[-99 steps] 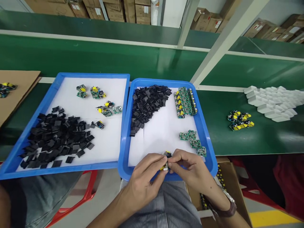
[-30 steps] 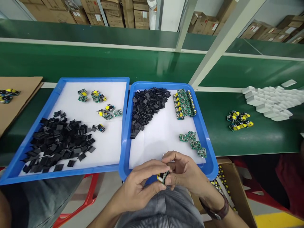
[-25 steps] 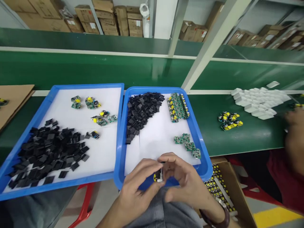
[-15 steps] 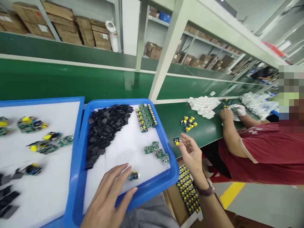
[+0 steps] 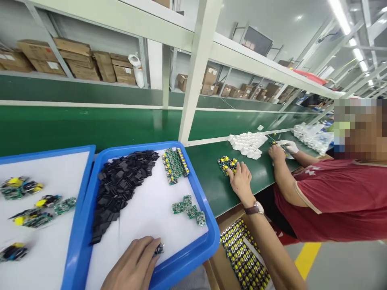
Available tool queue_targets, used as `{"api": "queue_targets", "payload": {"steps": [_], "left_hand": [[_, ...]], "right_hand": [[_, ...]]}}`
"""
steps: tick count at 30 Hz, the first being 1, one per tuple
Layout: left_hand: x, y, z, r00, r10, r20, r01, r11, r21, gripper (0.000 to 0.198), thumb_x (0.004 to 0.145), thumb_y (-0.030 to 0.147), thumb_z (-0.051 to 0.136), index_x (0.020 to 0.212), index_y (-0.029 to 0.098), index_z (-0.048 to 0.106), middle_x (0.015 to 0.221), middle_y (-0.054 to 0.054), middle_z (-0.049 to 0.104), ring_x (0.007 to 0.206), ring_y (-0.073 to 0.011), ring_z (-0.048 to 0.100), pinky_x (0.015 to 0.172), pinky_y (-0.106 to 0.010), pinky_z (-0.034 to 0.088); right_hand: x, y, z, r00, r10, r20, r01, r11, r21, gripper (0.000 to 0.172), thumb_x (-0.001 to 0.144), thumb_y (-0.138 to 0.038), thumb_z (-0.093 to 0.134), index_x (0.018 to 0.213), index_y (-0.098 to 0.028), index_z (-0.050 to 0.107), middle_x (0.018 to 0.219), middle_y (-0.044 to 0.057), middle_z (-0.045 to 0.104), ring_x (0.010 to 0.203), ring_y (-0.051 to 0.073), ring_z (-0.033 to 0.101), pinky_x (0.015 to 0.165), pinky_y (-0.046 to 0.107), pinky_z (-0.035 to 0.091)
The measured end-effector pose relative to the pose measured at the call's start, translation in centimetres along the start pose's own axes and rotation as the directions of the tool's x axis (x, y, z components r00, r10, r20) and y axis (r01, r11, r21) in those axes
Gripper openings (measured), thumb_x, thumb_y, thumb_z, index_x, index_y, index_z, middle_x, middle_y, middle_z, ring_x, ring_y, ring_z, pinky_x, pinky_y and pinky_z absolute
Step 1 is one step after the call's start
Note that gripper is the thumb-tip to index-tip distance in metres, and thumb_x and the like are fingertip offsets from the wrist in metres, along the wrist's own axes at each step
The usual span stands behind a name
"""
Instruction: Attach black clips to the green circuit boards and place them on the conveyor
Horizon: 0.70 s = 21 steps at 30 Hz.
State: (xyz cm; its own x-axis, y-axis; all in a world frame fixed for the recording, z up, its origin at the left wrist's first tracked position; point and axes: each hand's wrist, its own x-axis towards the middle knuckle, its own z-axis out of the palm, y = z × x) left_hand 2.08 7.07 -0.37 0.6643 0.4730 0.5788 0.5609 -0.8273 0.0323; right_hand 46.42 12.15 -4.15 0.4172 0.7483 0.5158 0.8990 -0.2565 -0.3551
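Observation:
My left hand [image 5: 133, 264] is closed at the front of the blue tray [image 5: 213, 229], thumb and fingers round a small circuit board [image 5: 159, 249] that is mostly hidden by them. My right hand [image 5: 242, 183] reaches over the green bench to a cluster of circuit boards with yellow parts [image 5: 225, 162]. Its thumb and fingertips pinch a board at the cluster's near edge, largely covered by the hand. In the tray lie a heap of black flat pieces [image 5: 121, 185], a tight row of boards [image 5: 173, 165] and several loose green boards [image 5: 192, 211].
At left, another blue-rimmed tray [image 5: 90, 161] holds more boards. A carton [image 5: 216, 266] below right contains rows of yellow-topped boards [image 5: 242, 249]. White plastic housings [image 5: 248, 143] lie farther along the bench. A co-worker in a red shirt [image 5: 341, 193] works at right. A white post [image 5: 196, 72] rises behind the tray.
My left hand has closed on the board in the tray. My right hand has carried its board away from the tray's edge to the cluster on the bench. The view has tilted up.

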Motion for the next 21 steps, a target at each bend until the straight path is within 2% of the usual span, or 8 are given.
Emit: {"api": "queue_targets", "payload": {"steps": [2, 4, 7, 9, 12, 15, 18, 21], "left_hand": [[-0.7, 0.5, -0.2, 0.993, -0.118, 0.005, 0.118, 0.992, -0.042, 0.028, 0.108, 0.022, 0.041, 0.117, 0.017, 0.066, 0.106, -0.004, 0.072, 0.092, -0.0167, 0.072, 0.081, -0.027, 0.06], [-1.5, 1.1, -0.5, 0.972, -0.234, 0.039, 0.236, 0.97, -0.061, 0.023, 0.107, 0.025, 0.047, 0.121, 0.017, 0.063, 0.114, -0.007, 0.068, 0.1, -0.0183, 0.07, 0.087, -0.03, 0.06], [-2.0, 2.0, -0.7, 0.941, -0.331, 0.069, 0.336, 0.94, -0.063, 0.022, 0.104, 0.02, 0.051, 0.123, 0.017, 0.061, 0.121, -0.009, 0.065, 0.105, -0.0218, 0.069, 0.089, -0.036, 0.061], [-1.9, 2.4, -0.8, 0.932, -0.346, 0.105, 0.357, 0.928, -0.111, 0.025, 0.102, 0.015, 0.053, 0.126, 0.017, 0.06, 0.115, -0.008, 0.066, 0.099, -0.0228, 0.068, 0.082, -0.038, 0.062], [-1.8, 2.7, -1.1, 0.926, -0.322, 0.198, 0.364, 0.901, -0.237, 0.026, 0.1, 0.02, 0.062, 0.127, 0.02, 0.062, 0.114, -0.008, 0.065, 0.099, -0.0231, 0.066, 0.081, -0.039, 0.062], [-2.1, 2.8, -1.1, 0.936, -0.283, 0.207, 0.344, 0.859, -0.379, 0.01, 0.102, 0.018, 0.06, 0.112, 0.019, 0.064, 0.118, -0.008, 0.062, 0.108, -0.0215, 0.061, 0.088, -0.036, 0.059], [-2.7, 2.6, -0.7, 0.963, -0.238, 0.125, 0.269, 0.85, -0.453, 0.01, 0.101, 0.007, 0.056, 0.105, 0.016, 0.059, 0.113, -0.009, 0.061, 0.106, -0.0202, 0.058, 0.085, -0.034, 0.056], [-3.2, 2.3, -0.2, 0.97, -0.236, 0.062, 0.239, 0.867, -0.437, 0.014, 0.1, 0.004, 0.056, 0.108, 0.015, 0.058, 0.117, -0.012, 0.059, 0.11, -0.0219, 0.056, 0.085, -0.035, 0.054]], "right_hand": [[0.1, -3.3, -1.0, 0.987, -0.159, -0.002, 0.158, 0.984, 0.079, 0.066, 0.109, -0.054, 0.038, 0.142, 0.0, 0.056, 0.149, 0.031, 0.047, 0.143, 0.043, 0.042, 0.116, 0.066, 0.033], [-0.5, -7.6, -2.0, 0.929, -0.368, 0.028, 0.355, 0.911, 0.211, 0.043, 0.11, -0.041, 0.044, 0.134, -0.009, 0.06, 0.138, 0.021, 0.06, 0.134, 0.029, 0.053, 0.118, 0.05, 0.042], [-2.0, -14.6, -2.6, 0.721, -0.68, 0.133, 0.59, 0.703, 0.397, 0.029, 0.108, -0.031, 0.052, 0.13, -0.016, 0.064, 0.132, 0.011, 0.065, 0.128, 0.019, 0.059, 0.113, 0.034, 0.051], [-3.0, -18.8, -1.8, 0.564, -0.807, 0.178, 0.691, 0.579, 0.433, 0.028, 0.105, -0.027, 0.057, 0.127, -0.014, 0.067, 0.131, 0.011, 0.066, 0.124, 0.024, 0.061, 0.11, 0.038, 0.054], [-3.8, -23.5, 1.0, 0.426, -0.878, 0.218, 0.8, 0.478, 0.363, 0.031, 0.102, -0.014, 0.053, 0.127, -0.004, 0.068, 0.136, 0.02, 0.063, 0.12, 0.035, 0.062, 0.101, 0.052, 0.057], [-4.0, -26.2, 3.9, 0.323, -0.907, 0.272, 0.878, 0.394, 0.271, 0.042, 0.103, -0.005, 0.043, 0.14, 0.001, 0.061, 0.15, 0.027, 0.052, 0.125, 0.038, 0.059, 0.097, 0.052, 0.057], [-4.0, -27.3, 5.0, 0.265, -0.905, 0.333, 0.917, 0.343, 0.201, 0.045, 0.105, -0.006, 0.035, 0.141, 0.006, 0.058, 0.15, 0.033, 0.048, 0.124, 0.038, 0.06, 0.095, 0.051, 0.056], [-3.9, -27.7, 4.7, 0.236, -0.894, 0.381, 0.933, 0.318, 0.167, 0.045, 0.106, -0.006, 0.032, 0.137, 0.008, 0.06, 0.147, 0.034, 0.05, 0.117, 0.038, 0.062, 0.089, 0.049, 0.056]]}}
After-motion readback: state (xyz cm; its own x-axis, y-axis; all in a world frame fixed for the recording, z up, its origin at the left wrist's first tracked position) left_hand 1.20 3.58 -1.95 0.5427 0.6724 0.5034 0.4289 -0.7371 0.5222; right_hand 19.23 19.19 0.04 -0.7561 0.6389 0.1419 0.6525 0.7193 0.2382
